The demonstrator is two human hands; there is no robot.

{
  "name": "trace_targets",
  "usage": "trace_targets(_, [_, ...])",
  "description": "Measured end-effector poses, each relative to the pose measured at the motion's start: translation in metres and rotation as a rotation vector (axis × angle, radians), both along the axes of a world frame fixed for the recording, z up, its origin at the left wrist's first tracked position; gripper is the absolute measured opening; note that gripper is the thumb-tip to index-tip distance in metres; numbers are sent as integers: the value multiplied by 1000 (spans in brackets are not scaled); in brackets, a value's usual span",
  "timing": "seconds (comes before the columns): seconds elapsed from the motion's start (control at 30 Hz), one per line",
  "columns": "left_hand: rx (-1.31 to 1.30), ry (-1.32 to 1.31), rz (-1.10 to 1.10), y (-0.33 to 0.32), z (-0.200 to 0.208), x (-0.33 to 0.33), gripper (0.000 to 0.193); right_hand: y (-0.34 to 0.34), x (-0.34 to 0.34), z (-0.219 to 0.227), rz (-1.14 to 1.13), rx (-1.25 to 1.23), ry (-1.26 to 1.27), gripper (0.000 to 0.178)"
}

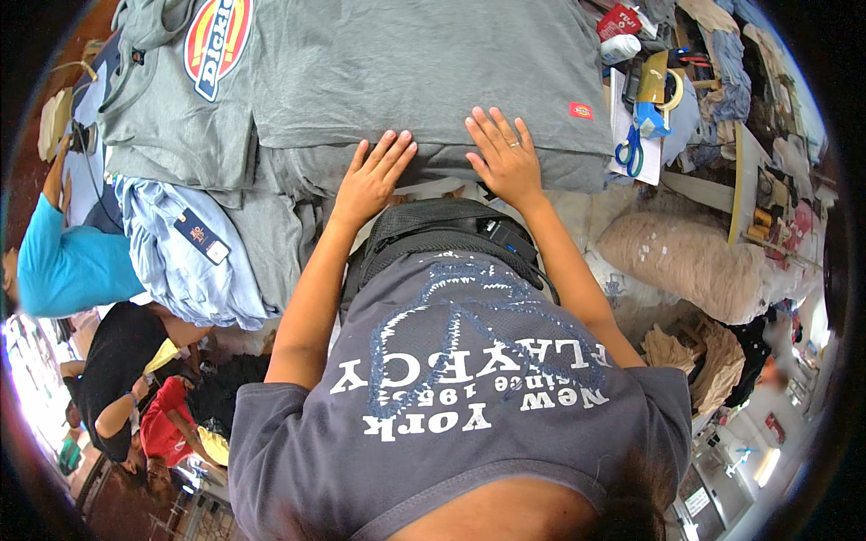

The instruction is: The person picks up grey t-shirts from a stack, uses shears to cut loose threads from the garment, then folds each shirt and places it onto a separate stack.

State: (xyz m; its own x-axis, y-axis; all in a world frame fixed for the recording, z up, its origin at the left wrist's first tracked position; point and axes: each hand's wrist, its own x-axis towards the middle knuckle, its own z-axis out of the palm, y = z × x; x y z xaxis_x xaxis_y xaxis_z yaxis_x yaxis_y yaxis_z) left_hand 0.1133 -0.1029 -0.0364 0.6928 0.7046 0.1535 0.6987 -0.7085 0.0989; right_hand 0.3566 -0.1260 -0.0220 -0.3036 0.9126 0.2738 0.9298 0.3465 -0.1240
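A grey T-shirt (424,77) lies spread out in front of me, its hem toward my body and a small red tag near the right end of that hem. On the hem's left part my left hand (372,176) rests flat with its fingers stretched. My right hand (505,158), a ring on one finger, lies open on the cloth farther right. Neither hand grips the fabric. More grey cloth hangs below the hem at the near edge. Left of it is another grey shirt (180,135) with a large red, yellow and blue printed emblem.
Scissors (629,153) with blue handles, a tape roll (672,90) and a white bottle (620,49) lie at the right. A light blue garment (185,252) hangs at the left. A large beige bundle (681,257) sits right of me. Other people work at the left.
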Motion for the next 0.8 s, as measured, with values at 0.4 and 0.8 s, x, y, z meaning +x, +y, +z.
trace_targets(0.4, [101, 7, 380, -1, -1, -29, 56, -17, 17, -8, -136, 11, -80, 48])
trace_targets(0.8, [226, -123, 584, 24, 29, -91, 43, -41, 100, 0, -456, 177, 151, 36])
